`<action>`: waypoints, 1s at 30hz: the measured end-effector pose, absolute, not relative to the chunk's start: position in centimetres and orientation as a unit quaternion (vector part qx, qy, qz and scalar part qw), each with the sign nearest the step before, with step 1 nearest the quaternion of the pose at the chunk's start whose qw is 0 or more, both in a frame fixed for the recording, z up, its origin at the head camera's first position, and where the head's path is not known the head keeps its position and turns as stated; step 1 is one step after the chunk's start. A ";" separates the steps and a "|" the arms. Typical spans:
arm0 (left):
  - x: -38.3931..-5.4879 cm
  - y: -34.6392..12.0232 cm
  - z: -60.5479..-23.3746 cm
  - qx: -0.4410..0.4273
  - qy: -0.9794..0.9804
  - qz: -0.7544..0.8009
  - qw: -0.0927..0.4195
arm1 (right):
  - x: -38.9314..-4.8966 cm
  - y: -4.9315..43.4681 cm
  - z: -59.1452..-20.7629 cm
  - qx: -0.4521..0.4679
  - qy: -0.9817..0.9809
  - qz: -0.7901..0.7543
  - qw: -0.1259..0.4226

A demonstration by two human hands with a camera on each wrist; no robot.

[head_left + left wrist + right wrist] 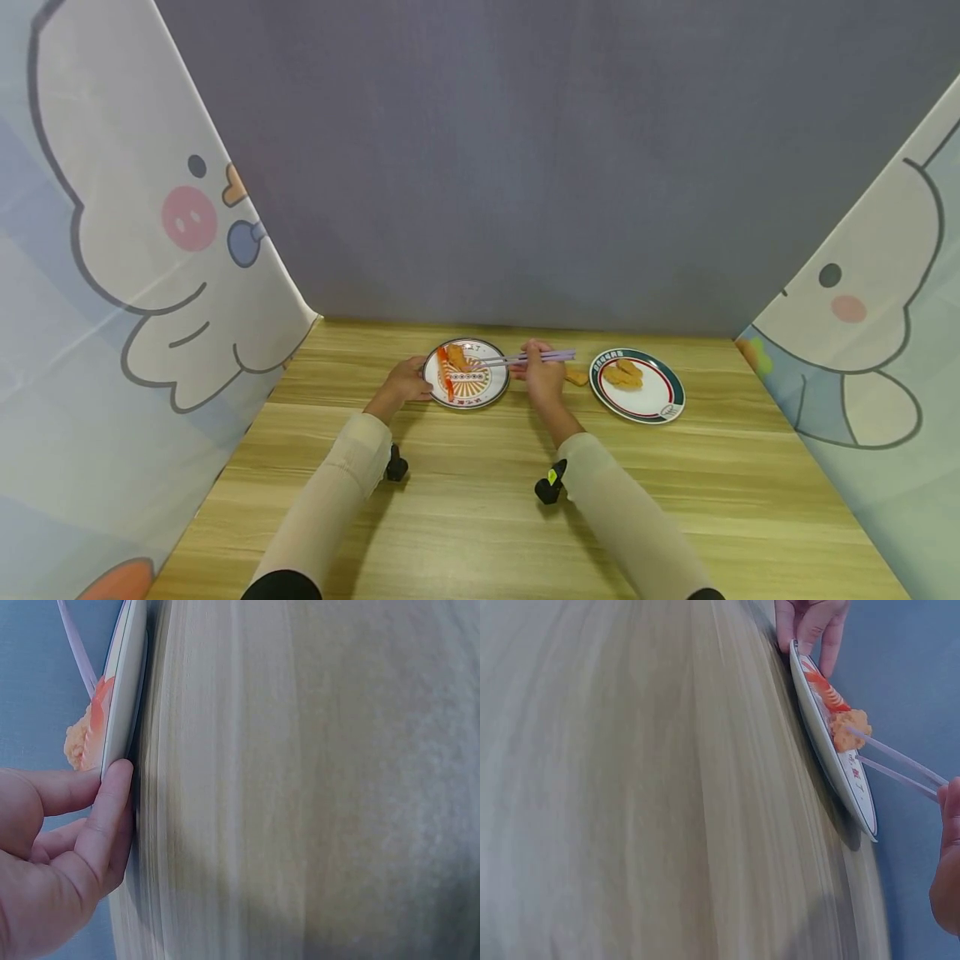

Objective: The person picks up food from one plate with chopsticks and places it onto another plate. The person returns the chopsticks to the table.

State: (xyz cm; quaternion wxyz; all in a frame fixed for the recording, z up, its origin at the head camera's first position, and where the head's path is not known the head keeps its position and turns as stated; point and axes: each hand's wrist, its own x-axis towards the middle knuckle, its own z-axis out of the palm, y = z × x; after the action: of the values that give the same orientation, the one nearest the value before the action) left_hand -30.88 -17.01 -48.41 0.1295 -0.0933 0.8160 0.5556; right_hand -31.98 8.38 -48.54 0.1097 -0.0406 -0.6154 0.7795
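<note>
My left hand [408, 381] pinches the left rim of a white plate [497, 387] with a patterned centre, thumb above and fingers below in the left wrist view. On this plate lie an orange-and-white shrimp [446, 372] and, beside it, a crumbly golden fried piece [850, 730]. My right hand [543, 379] holds a pair of light purple chopsticks [558, 356] just right of the plate. Their tips point left and are right at the fried piece, one overlapping it in the right wrist view.
A second plate [660, 392] with a dark green rim stands to the right, bearing golden fried pieces [623, 375]. Another golden piece [576, 377] lies on the wooden table [480, 517] between the plates. A grey wall [525, 167] rises behind, with cartoon-printed panels on both sides.
</note>
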 end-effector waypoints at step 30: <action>-30.9 -17.0 -48.4 -0.095 0.814 0.559 0.125 | -31.9 5.2 -48.9 -0.051 -0.644 0.753 0.126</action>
State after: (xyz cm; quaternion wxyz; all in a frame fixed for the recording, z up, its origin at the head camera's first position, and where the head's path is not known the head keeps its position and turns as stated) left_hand -30.95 -16.98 -48.42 0.1247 -0.0950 0.8142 0.5591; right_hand -31.87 5.18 -48.94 0.1263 -0.0508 -0.6436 0.7532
